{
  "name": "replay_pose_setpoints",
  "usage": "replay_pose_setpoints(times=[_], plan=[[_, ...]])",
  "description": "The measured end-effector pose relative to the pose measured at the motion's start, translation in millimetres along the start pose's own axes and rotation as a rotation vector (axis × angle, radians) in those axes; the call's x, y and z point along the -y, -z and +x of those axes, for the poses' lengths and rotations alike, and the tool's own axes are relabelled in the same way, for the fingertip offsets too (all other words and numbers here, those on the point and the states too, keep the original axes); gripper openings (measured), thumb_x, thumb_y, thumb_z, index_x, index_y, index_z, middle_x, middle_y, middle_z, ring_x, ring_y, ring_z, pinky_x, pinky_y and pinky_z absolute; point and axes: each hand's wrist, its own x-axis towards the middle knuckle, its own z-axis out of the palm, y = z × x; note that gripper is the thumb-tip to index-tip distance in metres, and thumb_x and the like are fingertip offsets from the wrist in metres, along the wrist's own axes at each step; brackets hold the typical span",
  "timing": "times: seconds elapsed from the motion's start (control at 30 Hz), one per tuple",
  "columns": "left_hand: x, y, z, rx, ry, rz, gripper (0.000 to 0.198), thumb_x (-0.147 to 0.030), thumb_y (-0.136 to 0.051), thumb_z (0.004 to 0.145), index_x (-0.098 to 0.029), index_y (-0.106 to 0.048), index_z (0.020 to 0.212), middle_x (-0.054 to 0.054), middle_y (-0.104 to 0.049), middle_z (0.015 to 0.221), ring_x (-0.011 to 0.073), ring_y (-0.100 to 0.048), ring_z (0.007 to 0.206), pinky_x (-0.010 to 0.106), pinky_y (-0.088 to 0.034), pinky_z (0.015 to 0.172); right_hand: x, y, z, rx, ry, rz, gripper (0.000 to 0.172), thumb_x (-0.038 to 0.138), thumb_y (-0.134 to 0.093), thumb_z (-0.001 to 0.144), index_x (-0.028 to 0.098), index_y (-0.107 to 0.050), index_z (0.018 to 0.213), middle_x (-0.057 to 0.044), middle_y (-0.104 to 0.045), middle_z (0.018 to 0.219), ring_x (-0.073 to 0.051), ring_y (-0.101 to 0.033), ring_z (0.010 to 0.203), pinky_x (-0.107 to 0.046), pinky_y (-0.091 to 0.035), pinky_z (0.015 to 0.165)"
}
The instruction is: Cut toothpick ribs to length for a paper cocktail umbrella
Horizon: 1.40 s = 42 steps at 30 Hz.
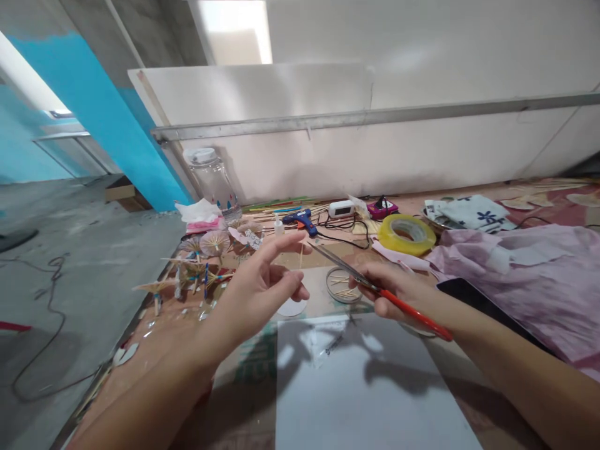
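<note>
My right hand [391, 287] holds scissors [403, 306] with red handles, their metal blades pointing up and left toward my other hand. My left hand [262, 284] is raised over the table with its fingers curved and apart; a thin pale stick shows by its fingertips, and whether it is touched is unclear. Beneath both hands lies a white sheet [365, 400] with a small clear piece on it. A round dish [344, 285] of short sticks sits between the hands. Partly behind my left hand is a white paper disc [293, 307].
Small paper umbrellas [214, 242] stand at the left edge. Toward the back are a glass jar [213, 181], a blue glue gun [300, 220] with its cord, and yellow tape [407, 234]. Pink cloth [525, 262] covers the right side, over part of a dark flat object [487, 309].
</note>
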Motion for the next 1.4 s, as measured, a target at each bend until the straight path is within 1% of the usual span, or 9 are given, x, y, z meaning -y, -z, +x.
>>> replay_pose_setpoints(times=[0.17,0.33,0.43,0.57,0.73,0.87,1.1,1.23,1.4], plan=[[5.8,8.4,2.9,-0.029,-0.039,0.022,0.036,-0.024,-0.068,0.094,-0.028,-0.067,0.130,0.005,-0.067,0.123,0.0084,-0.072,0.071,0.021,-0.062,0.067,2.6,5.5,2.7,0.021,-0.040,-0.103,0.076,0.088,-0.050,0.081,0.020,-0.067,0.109,-0.004,-0.058,0.084,-0.018,-0.050,0.072,-0.027,-0.037,0.061],[3.8,14.1,7.2,-0.074,-0.034,0.029,0.032,-0.026,-0.072,0.092,-0.024,-0.071,0.124,0.006,-0.070,0.126,0.0079,-0.072,0.072,0.020,-0.062,0.068,3.2,-0.3,5.4,0.025,-0.040,-0.103,0.063,0.077,-0.061,0.084,0.021,-0.069,0.111,-0.004,-0.063,0.091,-0.019,-0.054,0.078,-0.028,-0.039,0.065],[3.1,16.2,8.1,-0.021,0.015,-0.030,0.033,-0.028,-0.075,0.090,-0.025,-0.072,0.122,0.006,-0.072,0.125,0.0074,-0.071,0.069,0.019,-0.060,0.065,7.9,-5.4,7.2,0.065,-0.031,-0.054,0.058,0.074,-0.063,0.084,0.021,-0.067,0.109,-0.003,-0.062,0.091,-0.019,-0.054,0.079,-0.027,-0.041,0.066],[6.4,12.6,9.0,0.098,0.116,-0.203,0.031,-0.026,-0.080,0.085,-0.025,-0.076,0.116,0.006,-0.073,0.122,0.0070,-0.070,0.062,0.020,-0.059,0.060,19.7,-11.0,6.4,0.126,-0.090,0.101,0.063,0.079,-0.063,0.081,0.021,-0.064,0.105,-0.002,-0.057,0.088,-0.017,-0.050,0.073,-0.026,-0.040,0.060],[12.4,6.0,10.5,0.150,0.195,-0.390,0.033,-0.025,-0.086,0.077,-0.024,-0.078,0.109,0.006,-0.076,0.110,0.0068,-0.066,0.054,0.022,-0.057,0.056,28.0,-17.0,3.0,0.168,-0.069,0.261,0.061,0.077,-0.066,0.081,0.021,-0.062,0.103,-0.001,-0.051,0.085,-0.015,-0.045,0.071,-0.025,-0.038,0.058],[14.9,3.8,9.8,0.218,0.240,-0.404,0.034,-0.026,-0.086,0.078,-0.025,-0.078,0.111,0.005,-0.077,0.108,0.0067,-0.066,0.055,0.021,-0.056,0.057,29.9,-24.3,1.6,0.183,-0.083,0.333,0.058,0.075,-0.069,0.080,0.021,-0.060,0.098,0.001,-0.048,0.082,-0.014,-0.043,0.070,-0.024,-0.035,0.059],[16.0,1.0,6.9,0.282,0.258,-0.450,0.033,-0.022,-0.083,0.080,-0.025,-0.077,0.112,0.005,-0.076,0.110,0.0076,-0.067,0.057,0.023,-0.057,0.058,31.7,-30.4,2.3,0.166,-0.100,0.442,0.070,0.083,-0.068,0.074,0.020,-0.062,0.104,-0.001,-0.051,0.086,-0.016,-0.047,0.074,-0.026,-0.037,0.062],[17.8,0.2,6.8,0.286,0.261,-0.454,0.034,-0.019,-0.083,0.080,-0.025,-0.077,0.113,0.004,-0.077,0.103,0.0084,-0.069,0.057,0.021,-0.056,0.058,30.8,-30.4,1.9,0.166,-0.107,0.488,0.070,0.085,-0.065,0.074,0.021,-0.061,0.103,-0.002,-0.053,0.088,-0.018,-0.049,0.077,-0.028,-0.039,0.064],[18.9,-2.4,6.9,0.272,0.284,-0.446,0.035,-0.021,-0.084,0.078,-0.023,-0.077,0.113,0.005,-0.078,0.102,0.0087,-0.067,0.056,0.023,-0.057,0.058,31.0,-30.9,1.5,0.177,-0.116,0.456,0.067,0.082,-0.068,0.075,0.022,-0.061,0.102,-0.002,-0.053,0.089,-0.019,-0.050,0.080,-0.029,-0.041,0.065]])
